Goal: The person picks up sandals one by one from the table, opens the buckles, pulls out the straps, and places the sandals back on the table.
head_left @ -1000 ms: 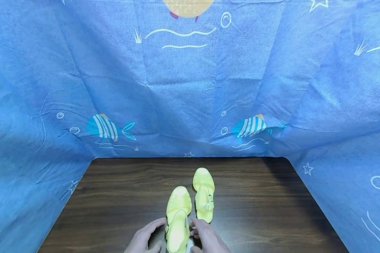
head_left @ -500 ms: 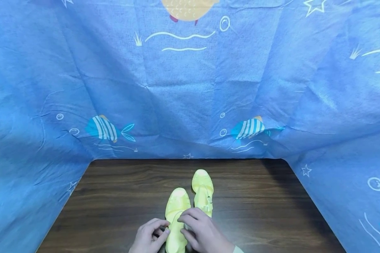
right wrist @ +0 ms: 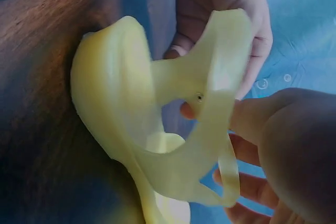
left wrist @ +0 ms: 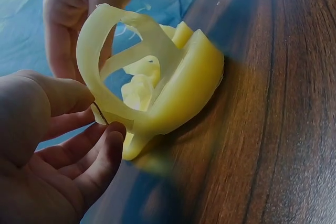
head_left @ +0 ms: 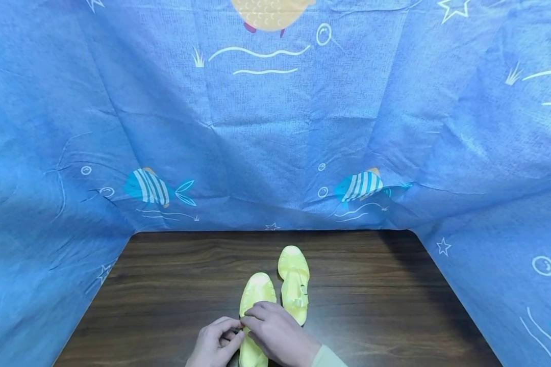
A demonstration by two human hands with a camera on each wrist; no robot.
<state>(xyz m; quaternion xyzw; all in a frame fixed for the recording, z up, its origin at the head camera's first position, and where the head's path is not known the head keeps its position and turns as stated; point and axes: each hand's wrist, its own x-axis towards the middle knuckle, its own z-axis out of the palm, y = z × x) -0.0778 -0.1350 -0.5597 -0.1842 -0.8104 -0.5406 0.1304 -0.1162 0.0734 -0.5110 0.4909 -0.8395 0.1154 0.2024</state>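
Observation:
Two pale yellow jelly sandals lie on the table, toes pointing away. The nearer sandal (head_left: 258, 290) is the left one of the pair, with its heel half covered by my hands. My left hand (head_left: 216, 341) pinches the buckle side of its strap between thumb and finger; the thin metal buckle (left wrist: 100, 113) shows between the fingertips in the left wrist view. Reaching across the sandal's opening, my right hand (head_left: 277, 329) holds the strap (right wrist: 228, 169) with its fingers curled at it, its fingertips close to the left hand's. The other sandal (head_left: 294, 272) stands just beyond, to the right.
The dark wood-grain table (head_left: 372, 306) extends to both sides of the sandals. Blue cloth (head_left: 266, 127) printed with fish and stars hangs behind the table and along its left and right edges.
My right hand has come up from beside the nearer sandal and across its opening to the left side. The left fingers have closed on the buckle. Both sandals stay in place.

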